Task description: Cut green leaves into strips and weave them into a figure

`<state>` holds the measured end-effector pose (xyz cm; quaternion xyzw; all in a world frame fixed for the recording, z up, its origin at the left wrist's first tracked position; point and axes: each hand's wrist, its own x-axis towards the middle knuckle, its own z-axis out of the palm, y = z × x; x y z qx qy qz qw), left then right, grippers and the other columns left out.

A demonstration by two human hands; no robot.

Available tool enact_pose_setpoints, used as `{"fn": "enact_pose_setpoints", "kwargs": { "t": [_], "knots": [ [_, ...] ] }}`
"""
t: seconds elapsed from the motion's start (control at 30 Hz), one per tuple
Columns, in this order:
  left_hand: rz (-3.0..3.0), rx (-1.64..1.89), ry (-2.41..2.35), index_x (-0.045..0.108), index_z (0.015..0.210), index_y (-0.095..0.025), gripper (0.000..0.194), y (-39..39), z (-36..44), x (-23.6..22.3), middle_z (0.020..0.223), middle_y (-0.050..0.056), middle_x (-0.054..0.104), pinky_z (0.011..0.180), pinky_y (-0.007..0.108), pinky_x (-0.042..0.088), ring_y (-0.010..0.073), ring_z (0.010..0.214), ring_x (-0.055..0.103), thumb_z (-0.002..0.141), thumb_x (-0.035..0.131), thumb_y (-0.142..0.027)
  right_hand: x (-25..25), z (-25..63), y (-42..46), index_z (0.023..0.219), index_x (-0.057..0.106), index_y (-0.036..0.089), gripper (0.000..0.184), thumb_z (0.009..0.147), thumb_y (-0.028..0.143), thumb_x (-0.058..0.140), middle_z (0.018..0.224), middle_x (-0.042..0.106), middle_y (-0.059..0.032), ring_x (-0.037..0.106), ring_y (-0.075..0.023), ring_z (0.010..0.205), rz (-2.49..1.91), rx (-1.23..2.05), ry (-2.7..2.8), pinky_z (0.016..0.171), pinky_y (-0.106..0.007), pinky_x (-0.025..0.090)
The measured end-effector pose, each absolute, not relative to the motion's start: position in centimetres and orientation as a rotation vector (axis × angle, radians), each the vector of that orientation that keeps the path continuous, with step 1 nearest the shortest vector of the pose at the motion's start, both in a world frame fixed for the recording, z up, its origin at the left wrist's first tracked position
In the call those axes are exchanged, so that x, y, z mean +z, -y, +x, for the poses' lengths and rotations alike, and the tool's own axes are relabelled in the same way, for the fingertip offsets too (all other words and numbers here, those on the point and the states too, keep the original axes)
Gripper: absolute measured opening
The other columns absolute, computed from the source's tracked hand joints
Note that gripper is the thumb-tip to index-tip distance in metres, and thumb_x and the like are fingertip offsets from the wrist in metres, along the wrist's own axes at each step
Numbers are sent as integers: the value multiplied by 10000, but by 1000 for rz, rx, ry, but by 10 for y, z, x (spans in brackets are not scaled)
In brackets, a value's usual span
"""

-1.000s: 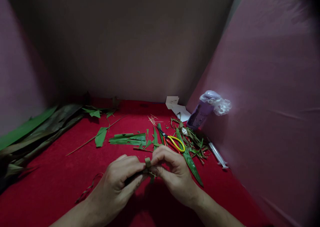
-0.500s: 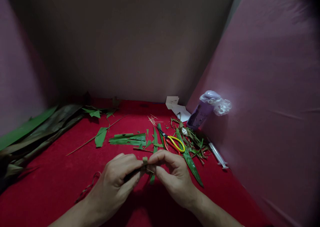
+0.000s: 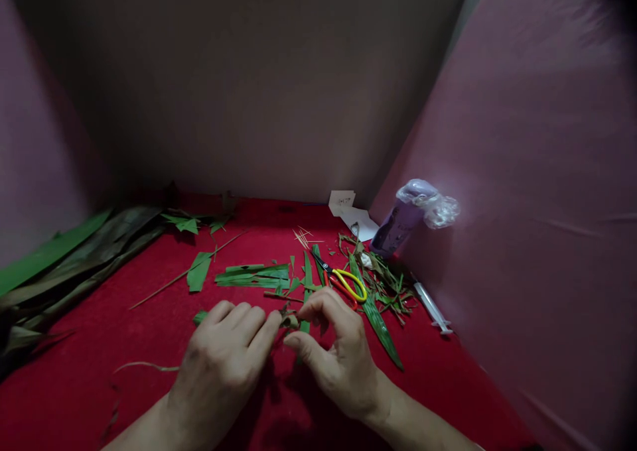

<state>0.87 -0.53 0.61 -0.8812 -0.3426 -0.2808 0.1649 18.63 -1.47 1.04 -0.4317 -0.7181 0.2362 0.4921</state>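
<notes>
My left hand [image 3: 229,351] is closed, back upward, around a small folded, curled olive-brown leaf strip [image 3: 289,320] that pokes out past its index fingertip. Most of that strip is hidden by the fingers. Just to the right is my right hand [image 3: 338,358], thumb and index finger parted. Its index fingertip comes close to the curled end; whether they touch I cannot tell. A thin dry strand [image 3: 146,366] trails from beside my left hand, and a green leaf tip [image 3: 200,317] shows behind its knuckles.
Scissors [image 3: 348,284] with yellow and red handles lie beyond my right hand. Cut leaf pieces [image 3: 253,276], toothpicks [image 3: 301,237], dry scraps [image 3: 393,288], a syringe [image 3: 432,308] and a plastic-wrapped purple tumbler [image 3: 401,222] sit on the red cloth [image 3: 99,345]. Large leaves [image 3: 74,258] lie left.
My right thumb and index finger have parted from the leaf strip. My left hand has turned with its back upward, and the strip's end now looks curled. A dry strand appears at left.
</notes>
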Motion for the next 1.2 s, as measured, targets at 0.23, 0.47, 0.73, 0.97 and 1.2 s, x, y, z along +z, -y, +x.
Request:
{"fn": "enact_pose_setpoints", "kwargs": {
  "t": [0.23,0.47,0.73,0.97,1.2],
  "knots": [
    [-2479,-732,897,630,995,-52,221,9,10,9,684,69,579,598,364,327,211,617,486,882,445,-97,9,185,12,708,500,187,140,834,189,560,705,505,3,458,-138,669,-1071,643,1770,612,-273,373],
    [-2736,-1000,1038,629,868,-153,148,5,10,4,651,24,559,565,316,303,178,578,453,880,483,-129,18,201,0,780,573,177,81,803,230,631,752,519,6,469,-128,701,-910,1147,1715,649,-256,388],
    [-2910,-1127,1110,627,916,-175,162,9,10,10,646,2,551,586,296,302,157,596,459,894,470,-143,14,208,-8,754,587,168,193,730,302,725,776,520,-2,470,-118,697,-720,1464,1555,652,-249,389],
    [-3023,-1143,1159,625,838,-175,160,9,10,11,620,-20,528,586,266,314,128,581,464,868,481,-112,11,206,-8,762,625,158,228,691,325,762,731,537,5,474,-92,621,-663,1635,1360,563,-211,404],
    [-3101,-1198,1302,637,844,-201,172,9,10,14,596,-41,504,567,231,324,114,578,466,857,489,-113,18,212,-9,758,665,149,143,724,264,743,743,565,-4,508,-93,677,-645,1615,1402,616,-204,424]
  ]
}}
